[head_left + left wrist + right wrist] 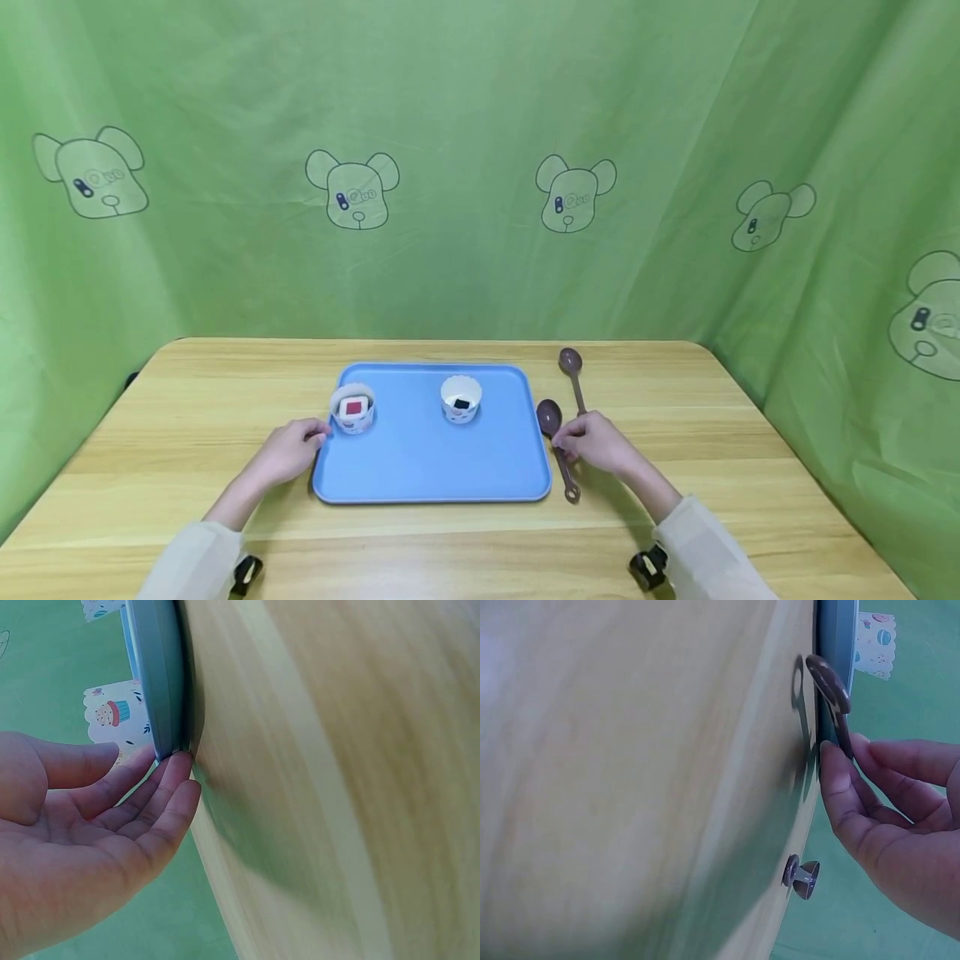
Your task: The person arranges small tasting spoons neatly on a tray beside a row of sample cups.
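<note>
A blue tray (pixel 431 467) lies on the wooden table. At its left edge is my left hand (pixel 292 450), fingertips right at the rim; in the left wrist view its fingers (pixel 169 799) are loosely extended beside the tray's side. To the right of the tray, my right hand (pixel 592 442) pinches the handle of a dark brown spoon (pixel 550 417). The right wrist view shows that spoon's handle (pixel 829 682) tilted, its shadow apart from it on the tabletop. A second brown spoon (pixel 571 361) lies just beyond the right hand, its handle partly hidden.
On the tray, a white paper cup (pixel 354 423) at the left holds a white block with a red square. Another paper cup (pixel 461 390) farther right has a small block with a black patch inside. A green curtain (pixel 465 275) hangs behind the table (pixel 420 550).
</note>
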`<state>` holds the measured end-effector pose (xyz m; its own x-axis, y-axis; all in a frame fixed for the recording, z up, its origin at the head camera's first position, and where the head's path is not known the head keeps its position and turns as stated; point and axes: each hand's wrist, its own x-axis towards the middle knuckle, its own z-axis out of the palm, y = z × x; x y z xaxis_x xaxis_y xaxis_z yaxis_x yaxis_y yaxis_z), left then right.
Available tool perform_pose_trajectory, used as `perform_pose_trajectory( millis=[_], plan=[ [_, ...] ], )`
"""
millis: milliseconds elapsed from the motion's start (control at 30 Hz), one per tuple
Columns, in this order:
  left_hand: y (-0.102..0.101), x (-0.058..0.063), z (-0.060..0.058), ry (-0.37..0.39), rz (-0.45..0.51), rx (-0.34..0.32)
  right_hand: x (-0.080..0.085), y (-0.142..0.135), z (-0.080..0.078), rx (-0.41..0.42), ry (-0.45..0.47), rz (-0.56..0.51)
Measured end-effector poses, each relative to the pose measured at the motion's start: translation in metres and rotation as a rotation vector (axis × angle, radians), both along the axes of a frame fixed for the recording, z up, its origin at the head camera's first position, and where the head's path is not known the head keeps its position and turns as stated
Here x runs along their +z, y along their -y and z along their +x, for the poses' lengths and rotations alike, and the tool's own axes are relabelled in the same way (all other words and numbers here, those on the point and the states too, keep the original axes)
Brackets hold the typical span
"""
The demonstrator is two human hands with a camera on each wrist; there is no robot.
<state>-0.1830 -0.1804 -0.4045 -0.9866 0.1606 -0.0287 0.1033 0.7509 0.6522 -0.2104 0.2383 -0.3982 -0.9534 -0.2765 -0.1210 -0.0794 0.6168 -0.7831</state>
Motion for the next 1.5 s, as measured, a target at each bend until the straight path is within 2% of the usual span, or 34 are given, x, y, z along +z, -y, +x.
perform_pose_trajectory(
  millis=[367, 1500],
  plan=[
    [-0.002, 0.005, 0.003, 0.016, 0.0, 0.017, 0.002, 0.001, -0.001, -0.067, -0.005, 0.019],
    [0.001, -0.001, -0.002, 0.016, -0.006, 0.01, 0.01, 0.011, -0.005, -0.045, -0.011, -0.04]
  ],
)
